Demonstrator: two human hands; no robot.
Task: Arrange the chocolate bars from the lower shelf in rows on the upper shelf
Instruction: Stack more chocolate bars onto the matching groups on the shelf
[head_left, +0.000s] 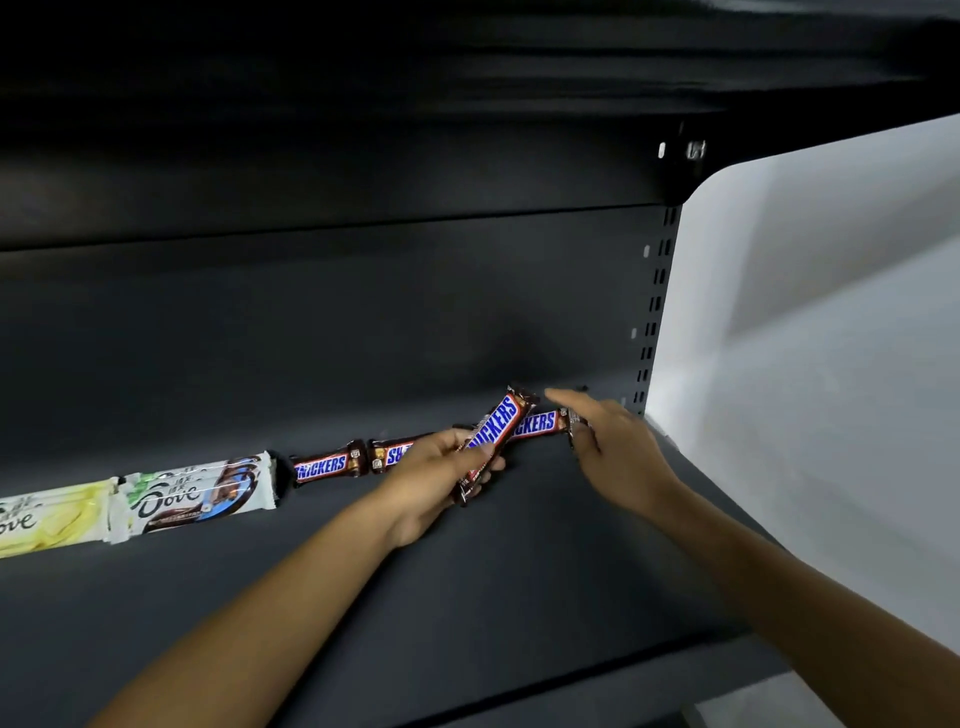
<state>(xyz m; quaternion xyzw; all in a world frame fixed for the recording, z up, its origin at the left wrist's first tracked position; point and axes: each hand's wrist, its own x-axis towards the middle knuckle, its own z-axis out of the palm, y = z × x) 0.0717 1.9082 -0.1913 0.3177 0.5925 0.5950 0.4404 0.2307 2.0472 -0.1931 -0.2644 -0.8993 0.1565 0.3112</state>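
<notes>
The shelf (467, 597) looks like dark sheet metal with a smooth, matt painted finish. The back panel (363, 322) at 12 o'clock has the same dull coat, as does the slotted upright (655, 291) at 2 o'clock. The side panel (805, 312) at 3 o'clock is smooth and white. The tilted Snickers bar (493, 426) at centre and the flat Snickers bar (322, 465) wear glossy plastic film with crimped ends. The Dove bars (192, 499) at 9 o'clock have slick, reflective wrappers.

The dark shelf (519, 571) before me bore one back row: yellow Dove bar (47, 519), white Dove bar (192, 496), first Snickers (324, 465), second Snickers (389, 454), and third Snickers (537, 423) farther right.
</notes>
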